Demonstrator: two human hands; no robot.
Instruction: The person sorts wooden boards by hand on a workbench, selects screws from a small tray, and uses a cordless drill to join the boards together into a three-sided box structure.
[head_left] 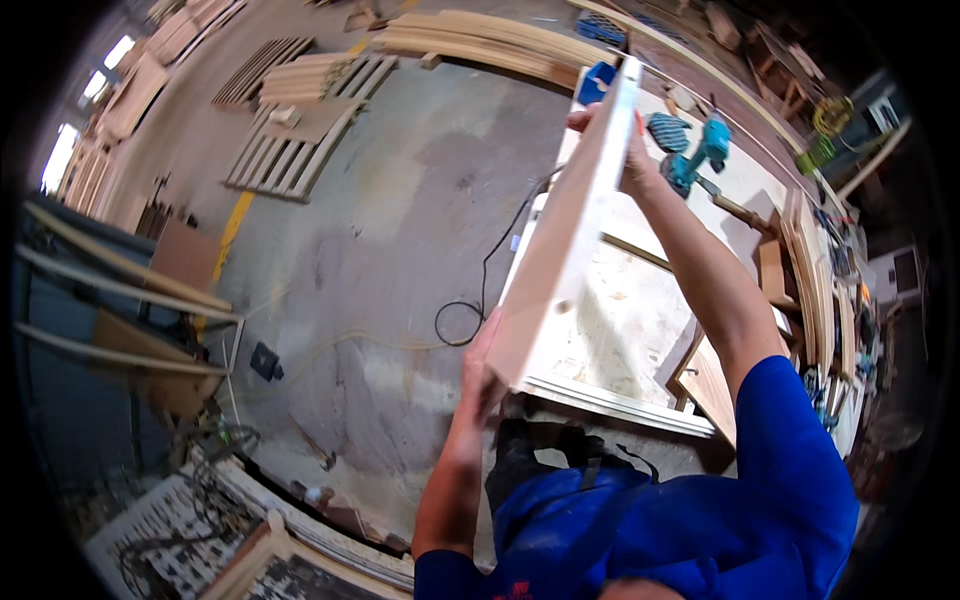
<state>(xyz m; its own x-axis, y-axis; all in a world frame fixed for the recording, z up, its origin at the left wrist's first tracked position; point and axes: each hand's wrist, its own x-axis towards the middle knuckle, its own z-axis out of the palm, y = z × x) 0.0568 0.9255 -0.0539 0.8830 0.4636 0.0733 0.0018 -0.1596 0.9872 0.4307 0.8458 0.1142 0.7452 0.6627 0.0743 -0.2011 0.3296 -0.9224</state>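
A long, pale wooden board (565, 245) is held on edge in front of me, slanting from near my waist up toward the far end of the workbench (625, 310). My left hand (482, 352) is closed on its near end, slightly blurred, with the fingers partly hidden. Around the far end, my right hand (634, 160) wraps its grip, fingertips showing past the board's left face. Just right of that hand, a teal power tool (712, 145) stands on the bench beside a striped blue-grey glove (668, 132). A blue bin (596, 83) is partly behind the board.
Wooden strips (800, 270) line the bench's right side, and a brown wooden piece (708, 385) leans at its near corner. A black cable (487, 265) loops onto the floor. Slatted pallets (290, 150) and stacked planks (490, 42) lie farther off. Curved rails (120, 275) jut in at left.
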